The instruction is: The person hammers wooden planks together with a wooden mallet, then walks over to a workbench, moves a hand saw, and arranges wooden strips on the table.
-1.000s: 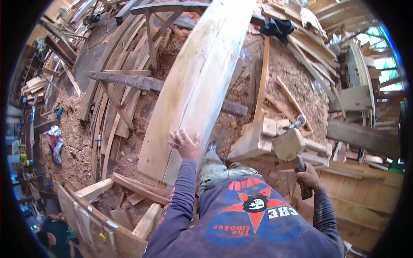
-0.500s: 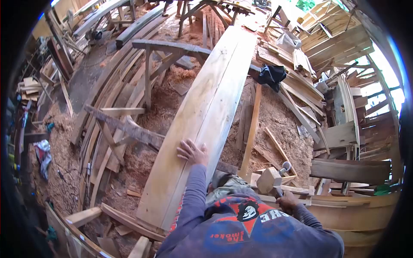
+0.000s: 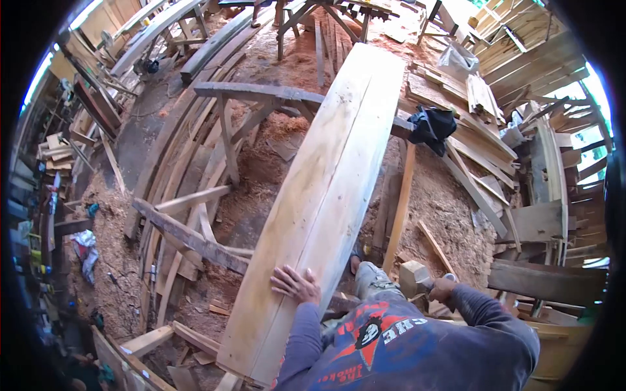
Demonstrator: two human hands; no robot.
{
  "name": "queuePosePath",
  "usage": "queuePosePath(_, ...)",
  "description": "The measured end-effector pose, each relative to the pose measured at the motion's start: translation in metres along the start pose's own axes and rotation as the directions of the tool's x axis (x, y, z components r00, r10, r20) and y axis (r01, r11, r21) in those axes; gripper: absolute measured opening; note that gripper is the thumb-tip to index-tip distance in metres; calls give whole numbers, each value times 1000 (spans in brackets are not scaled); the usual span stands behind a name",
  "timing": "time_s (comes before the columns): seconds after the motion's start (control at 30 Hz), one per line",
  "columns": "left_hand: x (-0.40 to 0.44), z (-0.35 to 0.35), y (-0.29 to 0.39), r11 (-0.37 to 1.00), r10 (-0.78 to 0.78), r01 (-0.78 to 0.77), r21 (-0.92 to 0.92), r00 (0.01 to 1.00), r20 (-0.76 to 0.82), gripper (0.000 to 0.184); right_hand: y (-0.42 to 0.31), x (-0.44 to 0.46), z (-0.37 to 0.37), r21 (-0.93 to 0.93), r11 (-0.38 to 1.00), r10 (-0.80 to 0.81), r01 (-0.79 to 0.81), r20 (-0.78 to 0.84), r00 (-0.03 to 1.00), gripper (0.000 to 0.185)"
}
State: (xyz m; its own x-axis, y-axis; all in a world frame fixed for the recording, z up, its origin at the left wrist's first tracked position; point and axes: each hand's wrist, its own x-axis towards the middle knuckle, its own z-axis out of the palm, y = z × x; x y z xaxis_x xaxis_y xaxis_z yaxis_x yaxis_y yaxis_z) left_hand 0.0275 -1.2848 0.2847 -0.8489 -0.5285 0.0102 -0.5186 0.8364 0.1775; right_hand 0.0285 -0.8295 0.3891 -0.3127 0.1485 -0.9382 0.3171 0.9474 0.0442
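Long pale planks [image 3: 313, 195], with a dark seam along their length, slope away from me across wooden trestles. My left hand [image 3: 297, 285] lies flat on them near the close end, its fingers spread across the seam. At my right side, my right hand [image 3: 443, 291] is closed round the handle of a wooden mallet [image 3: 412, 279], whose blocky head points left. A small shiny metal piece [image 3: 450, 277] shows by that hand; whether it is gripped too, I cannot make out.
Trestle beams [image 3: 257, 91] support the planks, with another beam [image 3: 189, 238] nearer. A black bag [image 3: 432, 127] hangs to the right of the planks. Stacked boards [image 3: 479, 140] lie on the right, long timbers [image 3: 176, 156] on the left. Sawdust and offcuts cover the ground.
My right hand and the mallet have shifted slightly, with the elbow drawn further out. My left hand stays on the planks. The view has turned a little, so the scene sits differently.
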Motion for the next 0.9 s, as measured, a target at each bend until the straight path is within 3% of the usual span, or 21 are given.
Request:
queuePosePath(0.07, 2, 3, 1, 1000, 14, -14, 12, 1000, -28, 79, -11, 31, -43, -160, 986, -48, 44, -19, 999, 47)
queuePosePath(0.13, -1, 5, -2, 999, 31, -30, 21, 999, -37, 77, -17, 62, -83, -286, 958, 33, -10, 74, 997, 45)
queuePosePath(0.23, 4, 0, 5, 1000, -4, 4, -14, 1000, -23, 75, -9, 111, -124, -287, 956, -60, 62, 17, 998, 46)
queuePosePath(0.3, 5, 1, 5, 1000, -3, 2, -9, 1000, -24, 75, -17, 124, -161, -230, 973, 15, -9, 25, 1000, 46)
queuePosePath(0.43, 4, 1, 2, 999, -18, 18, -30, 1000, -22, 73, -14, 194, -207, -305, 951, -16, 44, 93, 996, 45)
queuePosePath(0.5, 4, 1, 3, 999, -32, 32, -43, 999, -14, 72, -29, 188, -237, -290, 903, -307, 317, 79, 948, 46)
queuePosePath(0.57, 3, 2, 0, 1000, -31, 31, 1, 999, -11, 67, -40, 175, -255, -296, 917, -280, 267, -3, 960, 47)
queuePosePath(0.67, 3, 3, 2, 999, -48, 48, -27, 998, -27, 63, -12, 194, -252, -232, 959, -193, 161, -125, 973, 47)
queuePosePath(0.77, 2, 7, -1, 1000, -19, 19, 14, 999, -30, 61, -10, 147, -253, -83, 988, -143, 133, -138, 980, 45)
queuePosePath(0.9, 1, 0, 11, 998, 4, -2, 56, 1000, -27, 59, 55, 156, -210, 109, 992, -61, 71, -86, 994, 43)
